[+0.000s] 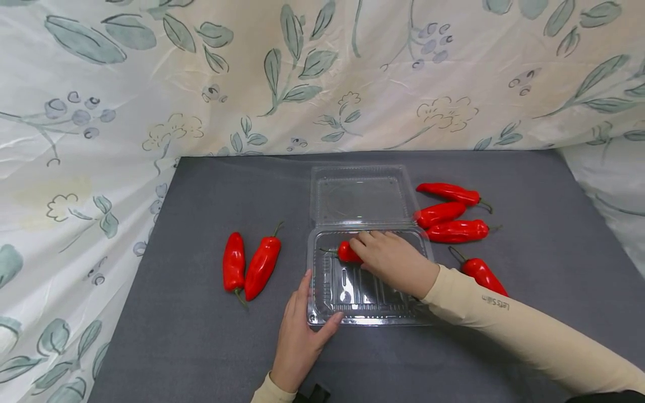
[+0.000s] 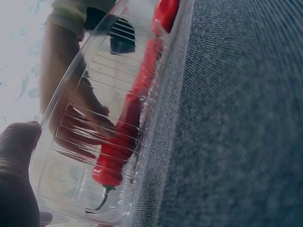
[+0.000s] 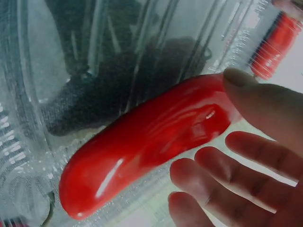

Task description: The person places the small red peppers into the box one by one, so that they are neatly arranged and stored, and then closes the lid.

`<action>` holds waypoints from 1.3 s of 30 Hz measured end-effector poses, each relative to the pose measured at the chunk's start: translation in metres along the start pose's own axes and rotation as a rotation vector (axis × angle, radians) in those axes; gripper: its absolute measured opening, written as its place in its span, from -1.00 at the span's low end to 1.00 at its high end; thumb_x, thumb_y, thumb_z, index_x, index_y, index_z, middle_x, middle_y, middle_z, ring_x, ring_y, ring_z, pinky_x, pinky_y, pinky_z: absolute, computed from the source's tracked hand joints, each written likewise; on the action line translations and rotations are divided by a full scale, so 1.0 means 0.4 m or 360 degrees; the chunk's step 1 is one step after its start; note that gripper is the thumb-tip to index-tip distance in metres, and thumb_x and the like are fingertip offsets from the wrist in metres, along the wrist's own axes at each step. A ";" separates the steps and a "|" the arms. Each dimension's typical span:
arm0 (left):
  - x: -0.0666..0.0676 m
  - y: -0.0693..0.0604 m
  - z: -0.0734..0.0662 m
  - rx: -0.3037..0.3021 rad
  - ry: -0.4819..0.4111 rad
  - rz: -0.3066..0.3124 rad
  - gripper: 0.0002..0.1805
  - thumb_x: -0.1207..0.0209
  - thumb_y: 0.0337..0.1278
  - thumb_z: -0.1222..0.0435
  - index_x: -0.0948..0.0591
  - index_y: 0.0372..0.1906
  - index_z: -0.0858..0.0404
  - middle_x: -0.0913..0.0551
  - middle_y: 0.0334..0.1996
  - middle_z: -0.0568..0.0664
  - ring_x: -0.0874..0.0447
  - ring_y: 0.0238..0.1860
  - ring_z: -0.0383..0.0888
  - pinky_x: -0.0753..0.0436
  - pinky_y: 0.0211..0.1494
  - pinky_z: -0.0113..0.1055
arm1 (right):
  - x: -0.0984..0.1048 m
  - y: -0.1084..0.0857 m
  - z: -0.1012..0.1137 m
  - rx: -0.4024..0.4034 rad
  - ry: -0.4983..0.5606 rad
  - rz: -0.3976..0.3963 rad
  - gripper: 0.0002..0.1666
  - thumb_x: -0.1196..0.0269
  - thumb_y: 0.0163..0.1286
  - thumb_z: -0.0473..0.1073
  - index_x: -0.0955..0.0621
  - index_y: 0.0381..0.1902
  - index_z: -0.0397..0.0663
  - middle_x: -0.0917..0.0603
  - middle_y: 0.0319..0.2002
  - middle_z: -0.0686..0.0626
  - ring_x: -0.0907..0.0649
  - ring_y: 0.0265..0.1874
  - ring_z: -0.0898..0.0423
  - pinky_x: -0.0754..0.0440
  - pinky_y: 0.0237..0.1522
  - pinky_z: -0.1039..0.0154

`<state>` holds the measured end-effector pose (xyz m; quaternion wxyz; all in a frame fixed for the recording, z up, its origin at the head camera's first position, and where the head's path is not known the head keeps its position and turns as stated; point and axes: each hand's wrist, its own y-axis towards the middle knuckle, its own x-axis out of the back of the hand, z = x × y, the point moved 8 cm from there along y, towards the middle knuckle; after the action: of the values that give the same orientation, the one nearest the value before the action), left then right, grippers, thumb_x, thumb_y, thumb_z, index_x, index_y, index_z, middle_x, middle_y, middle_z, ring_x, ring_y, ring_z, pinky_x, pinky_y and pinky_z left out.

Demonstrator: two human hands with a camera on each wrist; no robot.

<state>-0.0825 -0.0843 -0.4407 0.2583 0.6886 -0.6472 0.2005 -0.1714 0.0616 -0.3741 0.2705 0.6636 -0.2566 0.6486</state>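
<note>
A clear plastic clamshell box [image 1: 370, 322] lies unfolded on the grey cloth, its lid [image 1: 360, 196] laid back behind the base. Inside the base, near its back wall, lies a red pepper [image 1: 347, 252] with its stem toward the left. My right hand [image 1: 395, 263] is over this pepper [image 3: 142, 146]; in the right wrist view the thumb touches one end, while the relaxed fingers stand slightly apart from its side. My left hand [image 1: 299, 338] rests at the box's front left corner, fingers straight along the left side and thumb by the front rim.
Two red peppers [image 1: 262, 267] lie on the cloth left of the box. Several more red peppers [image 1: 456, 230] are grouped to the right of the lid, and another pepper [image 1: 484, 274] is partly behind the right sleeve. A patterned curtain [image 1: 322, 78] hangs behind the table.
</note>
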 end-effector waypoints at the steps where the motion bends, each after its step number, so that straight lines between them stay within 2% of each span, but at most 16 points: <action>1: 0.000 0.000 0.001 0.0002 0.0003 0.0001 -0.04 -0.34 -0.03 -0.07 -0.14 0.48 -0.01 -0.55 -0.06 0.01 -0.47 -0.06 -0.14 -0.53 -0.11 -0.10 | 0.004 -0.001 -0.001 -0.0004 0.0006 -0.0013 -0.32 -0.51 0.01 -0.05 -0.53 0.09 -0.09 -0.66 -0.11 -0.09 -0.67 -0.19 -0.01 -0.65 -0.13 0.06; 9: 0.001 -0.002 0.001 0.0008 -0.0013 0.0004 -0.04 -0.33 -0.02 -0.08 -0.14 0.48 -0.03 -0.55 -0.06 0.02 -0.48 -0.05 -0.13 -0.52 -0.11 -0.08 | 0.031 -0.010 -0.009 -0.0037 0.0006 -0.0090 -0.33 -0.49 0.04 -0.02 -0.54 0.11 -0.06 -0.66 -0.14 -0.06 -0.68 -0.20 0.03 -0.65 -0.15 0.10; 16: -0.002 -0.001 0.006 0.0064 -0.0008 0.0028 -0.04 -0.32 -0.03 -0.09 -0.14 0.48 -0.06 -0.54 -0.07 0.00 -0.45 -0.06 -0.14 -0.51 -0.13 -0.11 | 0.050 -0.015 -0.012 -0.0041 0.0023 -0.0126 -0.40 -0.46 0.08 -0.02 -0.54 0.06 -0.04 -0.64 -0.19 -0.03 -0.67 -0.24 0.05 -0.65 -0.17 0.12; 25: 0.001 0.000 0.000 0.0028 -0.0003 0.0015 -0.04 -0.32 -0.02 -0.10 -0.15 0.48 -0.02 -0.54 -0.07 0.00 -0.45 -0.06 -0.16 -0.51 -0.11 -0.11 | 0.090 -0.030 -0.039 -0.0092 0.0011 -0.0208 -0.40 -0.48 0.04 0.02 -0.56 0.01 -0.06 -0.63 -0.26 -0.02 -0.65 -0.33 0.06 -0.65 -0.23 0.13; 32: 0.001 0.000 -0.001 0.0014 -0.0007 0.0012 -0.04 -0.30 -0.01 -0.12 -0.15 0.48 0.01 -0.54 -0.06 0.01 -0.45 -0.05 -0.14 -0.50 -0.10 -0.10 | 0.114 -0.044 -0.085 -0.0140 0.0063 -0.0247 -0.36 -0.48 0.05 -0.01 -0.55 0.05 -0.14 -0.64 -0.23 -0.07 -0.65 -0.32 0.03 -0.64 -0.26 0.14; 39: 0.005 0.002 -0.008 -0.0018 -0.0014 -0.0010 -0.04 -0.32 -0.02 -0.09 -0.16 0.48 0.04 -0.55 -0.03 0.04 -0.47 -0.02 -0.11 -0.51 -0.06 -0.04 | 0.135 -0.066 -0.158 -0.0216 0.0070 -0.0281 -0.37 -0.46 0.08 -0.06 -0.54 0.06 -0.24 -0.63 -0.19 -0.14 -0.64 -0.30 -0.01 -0.64 -0.23 0.11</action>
<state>-0.0828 -0.0839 -0.4370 0.2600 0.6901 -0.6472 0.1930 -0.1975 0.1250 -0.3202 0.3764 0.6495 -0.2343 0.6177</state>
